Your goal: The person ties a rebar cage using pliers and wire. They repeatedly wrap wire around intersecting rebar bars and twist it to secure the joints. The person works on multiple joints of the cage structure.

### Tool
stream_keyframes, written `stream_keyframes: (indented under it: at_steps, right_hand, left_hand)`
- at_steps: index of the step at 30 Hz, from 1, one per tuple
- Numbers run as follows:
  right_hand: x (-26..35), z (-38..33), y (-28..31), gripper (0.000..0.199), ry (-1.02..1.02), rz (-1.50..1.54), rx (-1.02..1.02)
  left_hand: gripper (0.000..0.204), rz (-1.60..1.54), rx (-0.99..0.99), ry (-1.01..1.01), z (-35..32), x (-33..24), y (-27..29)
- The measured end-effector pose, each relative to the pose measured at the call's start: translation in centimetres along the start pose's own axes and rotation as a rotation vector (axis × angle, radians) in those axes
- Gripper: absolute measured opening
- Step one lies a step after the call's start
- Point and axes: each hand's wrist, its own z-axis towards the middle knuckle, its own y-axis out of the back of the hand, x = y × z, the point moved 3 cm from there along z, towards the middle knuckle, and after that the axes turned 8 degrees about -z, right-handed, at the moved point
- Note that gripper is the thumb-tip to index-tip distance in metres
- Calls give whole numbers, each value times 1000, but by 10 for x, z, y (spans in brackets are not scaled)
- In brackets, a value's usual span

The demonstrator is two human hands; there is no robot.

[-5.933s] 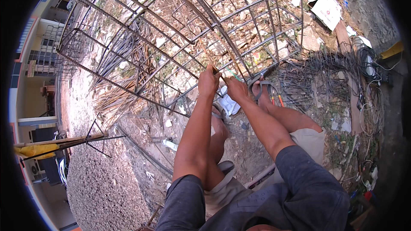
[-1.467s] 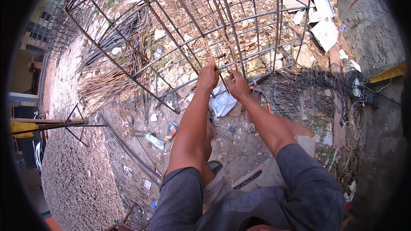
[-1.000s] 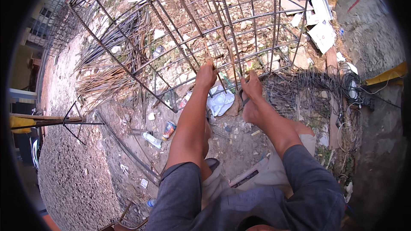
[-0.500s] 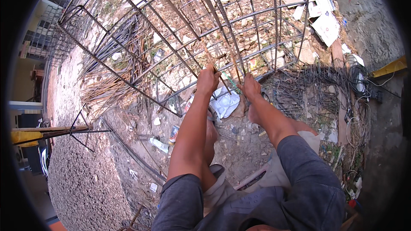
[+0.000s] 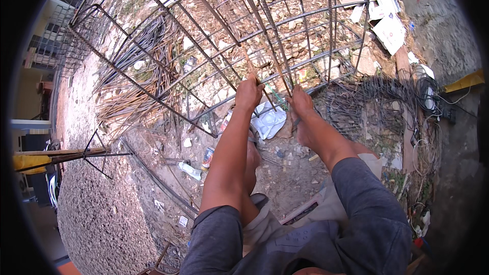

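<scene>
**Both hands at the near edge of a rebar cage**

At the centre of the frame the left hand [image 5: 249,93] is closed around a bar of the rusty rebar cage [image 5: 219,46], which fills the upper half of the picture and lies on littered ground. Just to its right, the right hand [image 5: 301,103] is curled at a neighbouring bar; whether it pinches a wire or a small tool I cannot tell. A crumpled white bag [image 5: 270,120] lies below and between the hands. A tangle of binding wire [image 5: 372,104] sits at centre right, loose bars [image 5: 137,66] at upper left.

Risks, as I judge them: cut bar ends and stray wire could scratch bare skin, and a slipping grip could let the joint shift out of line.
</scene>
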Motion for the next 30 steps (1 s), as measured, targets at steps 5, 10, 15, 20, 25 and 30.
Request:
stream_keyframes:
  at_steps: [5,10,15,20,25,30]
  right_hand:
    - [4,-10,7,53,-38,36,-115]
    - [-12,-33,-7,50,-126,171,-402]
    - [-4,-42,-38,29,113,-57,-146]
    - [27,-30,-49,35,352,-462,-206]
    - [34,12,-46,29,383,-662,24]
    - [30,27,-49,24,171,-291,-7]
  left_hand:
    - [30,-11,9,16,-2,-5,0]
    - [31,20,-4,10,-1,-4,0]
    - [31,-4,-3,-1,-1,-8,2]
    - [30,-10,-32,-4,-3,-2,0]
    - [30,-28,-24,-12,-4,-1,1]
    - [29,-21,-72,-55,-3,1,0]
